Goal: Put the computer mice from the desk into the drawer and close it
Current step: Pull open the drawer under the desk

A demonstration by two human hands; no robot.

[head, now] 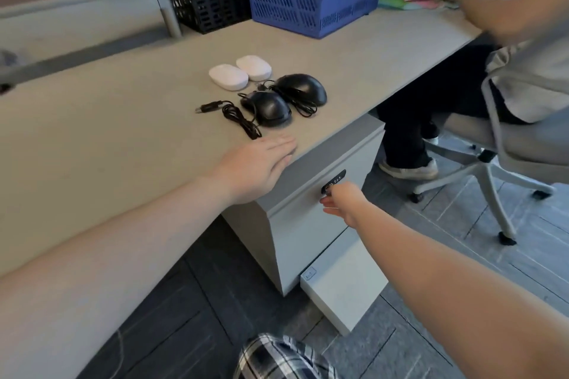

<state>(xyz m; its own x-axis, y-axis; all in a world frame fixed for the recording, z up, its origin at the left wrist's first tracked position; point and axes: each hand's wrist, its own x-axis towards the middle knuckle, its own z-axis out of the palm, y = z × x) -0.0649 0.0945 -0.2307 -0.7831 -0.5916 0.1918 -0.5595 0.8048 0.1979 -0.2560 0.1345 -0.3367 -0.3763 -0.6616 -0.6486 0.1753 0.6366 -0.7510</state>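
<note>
While the left hand (258, 168) lies flat on the desk (107, 138) edge, fingers together and holding nothing, the right hand (343, 201) reaches the black handle (334, 181) of the shut upper drawer (311, 224); its finger grip cannot be told. Two white wireless mice (228, 77) (254, 67) and two black corded mice (271, 108) (303, 88) sit on the desk, just beyond the left hand. A lower drawer (345, 289) stands pulled out.

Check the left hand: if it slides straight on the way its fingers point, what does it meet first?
Probably nothing on the desk: the left hand points past the desk's edge, with the nearer black mouse and its cable just beyond the fingertips.
</note>
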